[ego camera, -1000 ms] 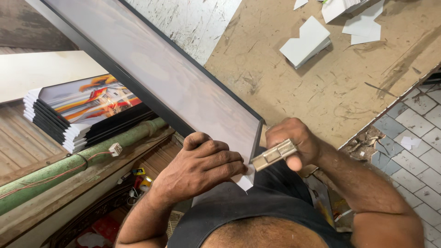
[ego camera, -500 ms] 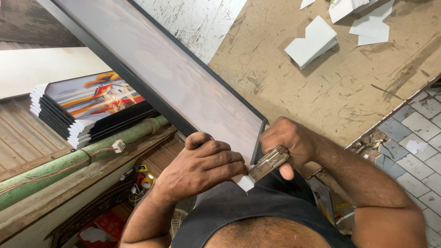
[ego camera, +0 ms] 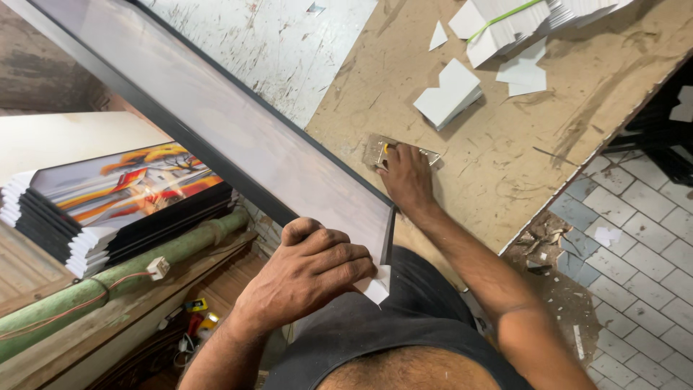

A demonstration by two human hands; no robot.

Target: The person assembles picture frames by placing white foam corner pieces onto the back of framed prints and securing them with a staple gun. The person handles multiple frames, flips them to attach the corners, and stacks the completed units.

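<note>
Our left hand [ego camera: 310, 271] keeps a closed grip on the white corner guard [ego camera: 377, 287] of the long black-framed panel [ego camera: 238, 137]. At two o'clock, our right hand [ego camera: 406, 173] lies on the small metal tool [ego camera: 377, 150] on the brown worktop [ego camera: 577, 94]; we cannot tell its grip.

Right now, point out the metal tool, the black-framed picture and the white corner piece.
metal tool [ego camera: 377, 150]: head view, its bare left end.
black-framed picture [ego camera: 238, 130]: head view, glass face.
white corner piece [ego camera: 378, 287]: head view, lower tip.
</note>
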